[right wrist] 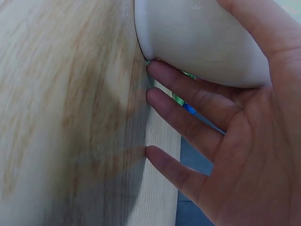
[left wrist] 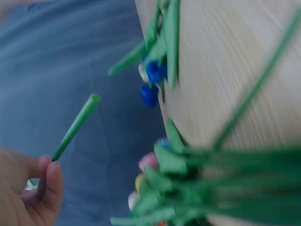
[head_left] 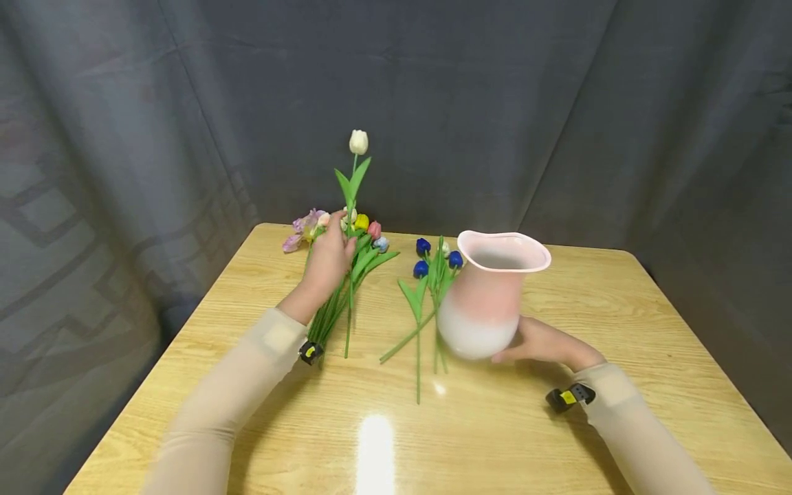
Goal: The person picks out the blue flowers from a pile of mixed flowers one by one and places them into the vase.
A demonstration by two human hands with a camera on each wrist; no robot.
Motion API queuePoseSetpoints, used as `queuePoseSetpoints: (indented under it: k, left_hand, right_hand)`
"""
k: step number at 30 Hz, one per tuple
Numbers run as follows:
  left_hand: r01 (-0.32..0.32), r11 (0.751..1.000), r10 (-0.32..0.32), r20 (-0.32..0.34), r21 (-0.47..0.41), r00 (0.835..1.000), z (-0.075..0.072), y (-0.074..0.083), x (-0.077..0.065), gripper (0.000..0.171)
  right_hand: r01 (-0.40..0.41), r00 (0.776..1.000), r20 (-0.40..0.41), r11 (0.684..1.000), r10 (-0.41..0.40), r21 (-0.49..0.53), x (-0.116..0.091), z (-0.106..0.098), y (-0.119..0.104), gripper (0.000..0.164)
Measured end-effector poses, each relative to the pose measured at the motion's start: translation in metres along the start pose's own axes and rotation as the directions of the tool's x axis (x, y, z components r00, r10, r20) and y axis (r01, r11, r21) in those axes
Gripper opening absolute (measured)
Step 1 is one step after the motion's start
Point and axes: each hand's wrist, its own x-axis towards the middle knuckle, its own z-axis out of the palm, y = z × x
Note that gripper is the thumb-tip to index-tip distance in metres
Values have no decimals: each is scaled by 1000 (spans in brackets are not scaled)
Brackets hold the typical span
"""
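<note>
My left hand [head_left: 328,260] pinches the stem of a white tulip [head_left: 358,142], which stands upright over a bunch of mixed flowers [head_left: 365,258]. In the left wrist view, a green stem end [left wrist: 77,125] pokes out from between the thumb and fingers. At the right, my right hand [head_left: 544,342] grips the lower part of a pink and white vase [head_left: 489,295], with the thumb in front. In the right wrist view, the thumb and fingers straddle the vase [right wrist: 202,42], and the lower fingers are spread away from it. The vase leans slightly, its mouth toward the right.
Blue tulips [head_left: 421,269] and a white one lie between the bunch and the vase, with stems [head_left: 418,364] pointing toward me. A wooden table [head_left: 495,440] bears everything. Behind it hangs a grey curtain [head_left: 433,103].
</note>
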Motion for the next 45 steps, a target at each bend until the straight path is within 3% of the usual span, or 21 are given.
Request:
queuePoseSetpoints:
  k: [2, 5, 11, 15, 21, 26, 32, 35, 39, 45]
  left_hand:
    - [15, 999, -14, -20, 33, 1000, -5, -10, -1, 56]
    - [44, 996, -44, 2, 83, 999, -12, -23, -4, 59]
    - [41, 983, -67, 141, 181, 988, -12, -40, -13, 61]
    - [31, 969, -89, 230, 243, 969, -5, -49, -18, 63]
    - [68, 947, -182, 348, 315, 920, 5, -57, -22, 57]
    - [65, 934, -205, 379, 352, 903, 11, -62, -22, 53]
    - [70, 905, -253, 399, 419, 881, 7, -63, -19, 52]
    - [74, 897, -259, 382, 436, 887, -2, -61, -11, 43]
    - [70, 909, -216, 319, 411, 923, -16, -51, 8, 29]
    - [83, 958, -159, 267, 274, 950, -26, -11, 35, 33]
  right_hand:
    - [1, 1000, -1, 1000, -1, -6, 0, 0, 0, 89]
    - [0, 1000, -3, 1000, 0, -19, -1, 0, 0, 88]
    - [-8, 1000, -10, 999, 8, -34, -2, -1, 2, 88]
    - [-7, 1000, -14, 1000, 6, -30, -2, -1, 2, 88]
    - [-17, 1000, -13, 1000, 17, -12, -2, 1, 1, 89]
    - [0, 1000, -17, 1000, 0, -27, -1, 1, 3, 88]
    - [4, 1000, -12, 999, -5, -35, 2, 1, 2, 88]
    - [8, 1000, -10, 999, -8, -32, 3, 1, 2, 88]
    - [11, 1000, -6, 1000, -11, -24, 4, 0, 1, 88]
    - [5, 1000, 2, 1000, -5, -26, 4, 0, 1, 91]
